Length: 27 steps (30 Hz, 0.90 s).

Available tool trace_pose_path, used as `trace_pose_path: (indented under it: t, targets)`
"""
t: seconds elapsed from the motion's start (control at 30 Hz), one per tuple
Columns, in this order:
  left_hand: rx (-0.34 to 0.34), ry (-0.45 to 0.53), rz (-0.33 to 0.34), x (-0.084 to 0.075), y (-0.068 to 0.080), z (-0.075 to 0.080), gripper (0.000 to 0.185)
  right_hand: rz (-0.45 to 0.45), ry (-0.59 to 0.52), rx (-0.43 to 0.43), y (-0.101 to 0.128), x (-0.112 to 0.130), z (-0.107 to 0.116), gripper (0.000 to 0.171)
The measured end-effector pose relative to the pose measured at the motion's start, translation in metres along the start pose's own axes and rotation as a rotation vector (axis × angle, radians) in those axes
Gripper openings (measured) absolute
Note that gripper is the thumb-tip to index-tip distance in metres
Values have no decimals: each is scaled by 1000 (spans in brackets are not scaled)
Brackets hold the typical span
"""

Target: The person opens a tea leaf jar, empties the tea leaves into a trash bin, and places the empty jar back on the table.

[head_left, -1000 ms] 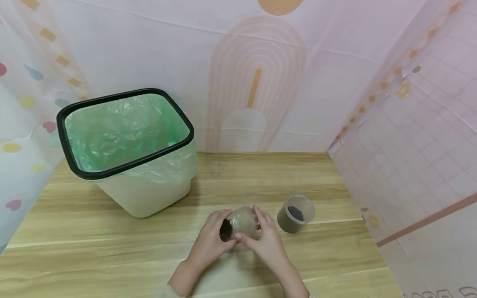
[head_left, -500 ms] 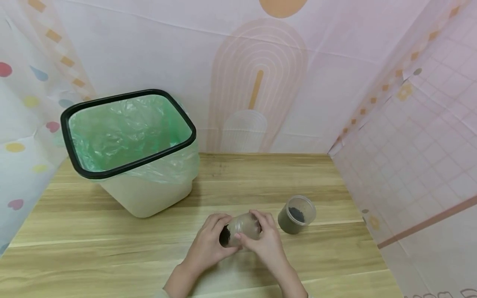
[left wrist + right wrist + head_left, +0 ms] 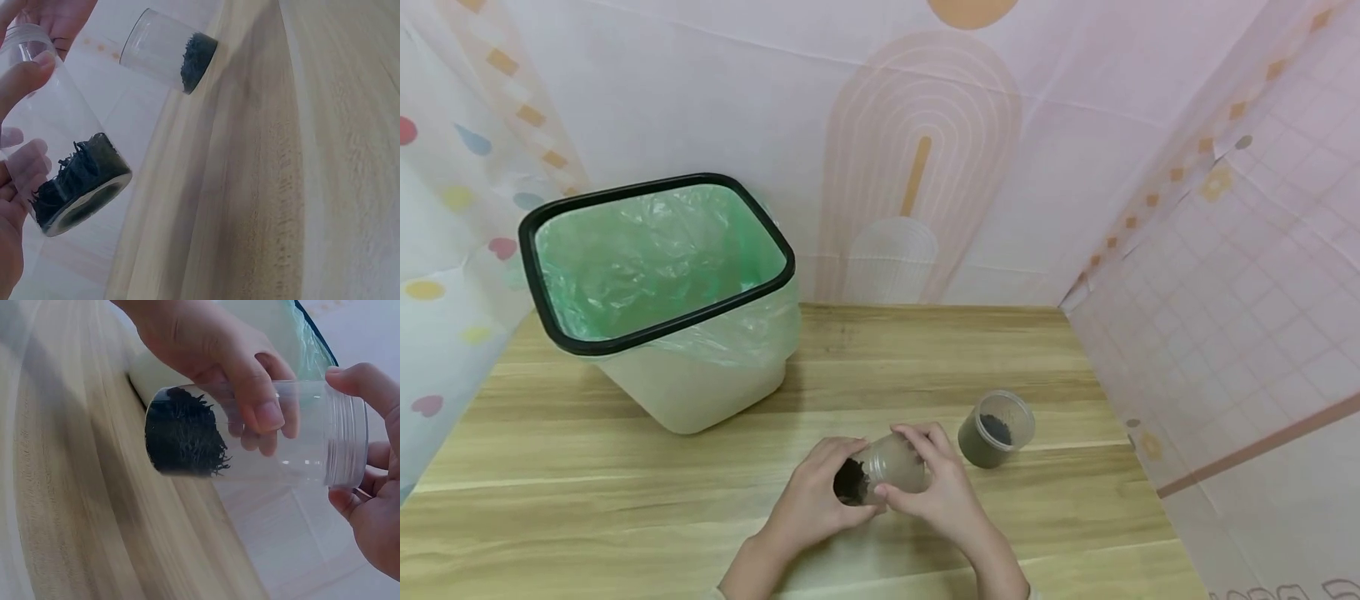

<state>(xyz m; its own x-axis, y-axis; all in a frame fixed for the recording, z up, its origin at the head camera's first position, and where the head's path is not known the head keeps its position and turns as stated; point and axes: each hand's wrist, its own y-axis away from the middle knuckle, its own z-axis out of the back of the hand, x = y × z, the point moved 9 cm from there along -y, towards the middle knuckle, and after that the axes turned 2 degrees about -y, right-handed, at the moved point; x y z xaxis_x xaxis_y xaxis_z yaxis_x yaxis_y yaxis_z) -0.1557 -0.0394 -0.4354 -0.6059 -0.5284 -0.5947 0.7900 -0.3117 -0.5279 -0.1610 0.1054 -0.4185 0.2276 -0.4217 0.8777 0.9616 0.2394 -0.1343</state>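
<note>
Head view, largest to smallest. We see a wooden bench (image 3: 625, 517) set against pink patterned backdrop sheets. At its far left stands a cream waste bin (image 3: 692, 392) with a black rim and a green plastic liner. Both hands meet near the bench's front edge, clamped from opposite sides on a clear plastic jar (image 3: 887, 471) that lies tilted on its side just above the wood. The left hand (image 3: 808, 508) wraps the base end, where a clump of dark, stringy dried material (image 3: 850, 483) sits; the right hand (image 3: 943, 496) curls round the threaded mouth end. Just to the right of the hands, apart from them, a second clear jar (image 3: 995, 429) stands upright on the bench with dark material in its bottom.

Right wrist view: we note the left fingers (image 3: 262, 406) lying across the jar wall and the right thumb and fingers ringing the neck; whether a cap sits there we cannot tell.

In our judgement, the step goes well if the left hand keeps the body steady while the right works only at the mouth, with the jar held low over the bench and its mouth kept level with or above the base so the dark clump stays at the bottom.
</note>
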Motion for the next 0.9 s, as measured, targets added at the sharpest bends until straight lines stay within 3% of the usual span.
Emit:
trace_pose_path:
  t: [0.17, 0.37, 0.53, 0.7, 0.8, 0.9]
  targets:
    - [5, -12, 8, 0, 0, 0, 73, -56, 12, 21, 1, -4, -3, 69]
    - [-49, -93, 2, 1, 2, 4, 73, -174, -37, -14, 3, -11, -3, 75]
    - [-80, -151, -36, -1, 2, 6, 77, -226, -30, -85, 3, -14, 3, 65]
    - [-92, -161, -100, -7, 2, 7, 78, -291, -12, -80, 2, -18, 1, 65]
    - [-91, -155, -121, -9, 1, 8, 76, -285, -34, -70, 2, -19, 1, 62]
    - [-70, -120, -104, -9, -1, 8, 74, -220, -78, -53, 1, -15, 2, 57]
